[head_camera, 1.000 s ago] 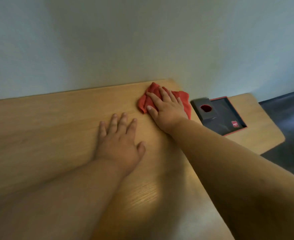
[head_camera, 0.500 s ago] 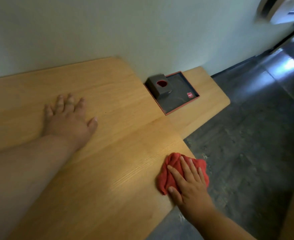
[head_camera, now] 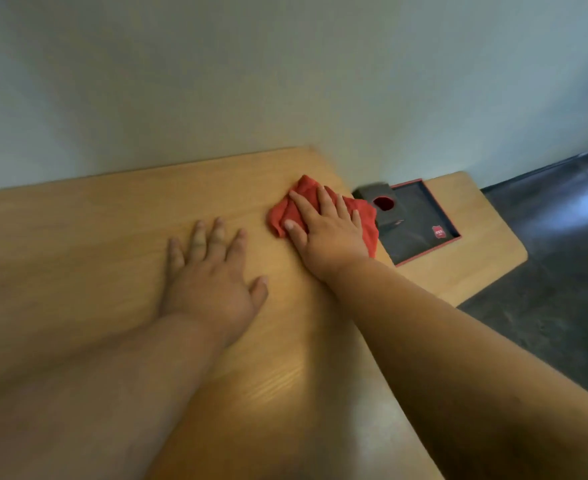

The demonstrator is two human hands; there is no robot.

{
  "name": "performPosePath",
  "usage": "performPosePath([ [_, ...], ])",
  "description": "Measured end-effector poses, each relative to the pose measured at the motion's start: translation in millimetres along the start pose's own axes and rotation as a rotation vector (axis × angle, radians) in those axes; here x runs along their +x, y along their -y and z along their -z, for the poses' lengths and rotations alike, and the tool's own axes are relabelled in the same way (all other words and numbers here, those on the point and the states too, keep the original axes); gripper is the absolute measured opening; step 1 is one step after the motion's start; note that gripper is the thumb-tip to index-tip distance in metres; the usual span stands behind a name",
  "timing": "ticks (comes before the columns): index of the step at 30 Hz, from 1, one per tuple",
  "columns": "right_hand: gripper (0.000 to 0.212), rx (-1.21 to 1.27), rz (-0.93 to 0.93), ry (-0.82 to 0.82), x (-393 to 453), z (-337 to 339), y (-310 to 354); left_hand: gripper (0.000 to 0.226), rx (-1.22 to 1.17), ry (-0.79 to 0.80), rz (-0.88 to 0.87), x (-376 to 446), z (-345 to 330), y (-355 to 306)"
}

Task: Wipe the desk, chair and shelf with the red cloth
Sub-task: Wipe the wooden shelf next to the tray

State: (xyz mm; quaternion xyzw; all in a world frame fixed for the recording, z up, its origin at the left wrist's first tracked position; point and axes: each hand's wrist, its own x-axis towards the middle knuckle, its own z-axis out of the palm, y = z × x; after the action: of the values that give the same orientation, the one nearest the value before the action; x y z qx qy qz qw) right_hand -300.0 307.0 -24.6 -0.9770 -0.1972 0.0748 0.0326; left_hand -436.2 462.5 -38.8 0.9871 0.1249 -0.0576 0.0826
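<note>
Both my hands lie flat on the desk [head_camera: 77,244]: my left hand [head_camera: 209,282] nearer me, my right hand [head_camera: 327,233] pressing the cloth [head_camera: 365,216] at the far right corner (wall behind). A tray [head_camera: 420,223] sits just beyond, on a lower shelf [head_camera: 486,244].

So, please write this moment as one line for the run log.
phase: wiping desk | right hand: flat on red cloth, far right corner | left hand: flat on desk, empty | dark tray: lower shelf, untouched
</note>
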Motion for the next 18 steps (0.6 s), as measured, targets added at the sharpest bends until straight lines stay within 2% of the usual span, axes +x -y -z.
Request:
performPosePath([
  [4, 0.064, 0.01, 0.035, 0.013, 83.3, 9.1, 28.9, 0.086, -0.024, -0.042, 0.009, 2.5, -6.1, 4.7],
  [8, 0.066, 0.004, 0.069, -0.004, 86.8, 8.5, 26.3, 0.087, -0.038, -0.053, 0.017, 4.0, -7.8, 7.5],
  [11, 0.067, -0.012, 0.074, -0.024, 34.5, 2.4, 2.1, 0.086, -0.045, -0.033, 0.012, 2.9, -4.4, 6.2],
  [18, 0.058, 0.04, -0.076, 0.055, -184.3, -19.5, -72.2, 0.084, -0.027, 0.02, 0.017, -1.5, 2.0, 6.9],
])
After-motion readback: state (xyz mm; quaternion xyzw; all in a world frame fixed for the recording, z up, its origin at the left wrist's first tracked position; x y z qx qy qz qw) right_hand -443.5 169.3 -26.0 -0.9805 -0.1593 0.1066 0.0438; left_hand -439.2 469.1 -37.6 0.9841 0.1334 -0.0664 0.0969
